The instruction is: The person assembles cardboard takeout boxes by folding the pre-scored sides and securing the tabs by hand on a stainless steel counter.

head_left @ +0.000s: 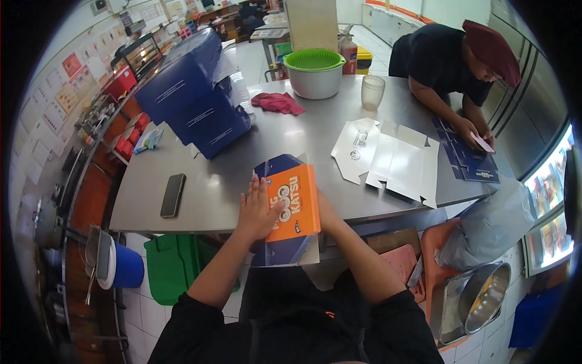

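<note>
At the near table edge in front of me is a partly folded carton (291, 200) with an orange face and dark blue flaps. Its lower flaps stick out past the edge, over my lap. My left hand (259, 209) lies on the carton's left part, fingers stretched out and thumb on the orange face. My right hand (328, 213) is against the carton's right side; its fingers are hidden behind the carton. Farther right, unfolded carton blanks (403, 159) lie white side up on the steel table (227, 176).
Stacked blue cartons (203, 115) stand at the left, beyond a phone (173, 195). A red cloth (277, 103), a pot with a green colander (314, 79) and a plastic cup (372, 92) sit farther back. At right, a co-worker (451, 73) leans over the table holding a phone.
</note>
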Tool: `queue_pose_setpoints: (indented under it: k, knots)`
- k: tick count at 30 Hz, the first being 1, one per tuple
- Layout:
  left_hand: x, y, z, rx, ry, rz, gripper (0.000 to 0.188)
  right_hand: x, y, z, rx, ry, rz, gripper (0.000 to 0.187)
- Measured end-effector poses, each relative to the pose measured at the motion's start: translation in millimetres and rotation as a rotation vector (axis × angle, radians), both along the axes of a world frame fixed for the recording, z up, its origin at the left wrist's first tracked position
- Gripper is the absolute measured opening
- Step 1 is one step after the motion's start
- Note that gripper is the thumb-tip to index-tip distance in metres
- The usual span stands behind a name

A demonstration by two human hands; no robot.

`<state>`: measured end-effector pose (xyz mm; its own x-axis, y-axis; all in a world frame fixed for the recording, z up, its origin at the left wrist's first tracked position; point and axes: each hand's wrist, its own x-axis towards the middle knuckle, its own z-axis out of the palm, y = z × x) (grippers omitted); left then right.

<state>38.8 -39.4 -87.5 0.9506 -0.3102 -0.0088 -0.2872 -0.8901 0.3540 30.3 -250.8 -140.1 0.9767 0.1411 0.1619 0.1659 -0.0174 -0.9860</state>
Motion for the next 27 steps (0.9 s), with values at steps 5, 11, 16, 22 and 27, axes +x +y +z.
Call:
queue_pose_setpoints:
  k: [5, 11, 16, 22, 27]
  knots:
    - [16, 30, -44, -0.854, 0.15, -0.054, 0.086, 8, -10, 20, -0.503, -0.042, 0.011, 0.069]
    - [-23, 55, -4, -1.833, 0.526, -0.176, 0.084, 18, -13, 79, -1.055, 0.047, -0.162, 0.044]
    - [-44, 68, 24, -1.797, 0.668, 0.048, 0.078, 2, 40, 53, -1.52, -0.141, -0.43, 0.038]
    - [-42, 120, 31, -1.467, 0.581, 0.276, 0.062, 18, 8, 86, -1.241, 0.049, -0.103, 0.051]
    - [-45, 140, 20, -1.444, 0.541, 0.292, 0.057, 22, -73, 61, -0.611, 0.226, 0.181, 0.077]
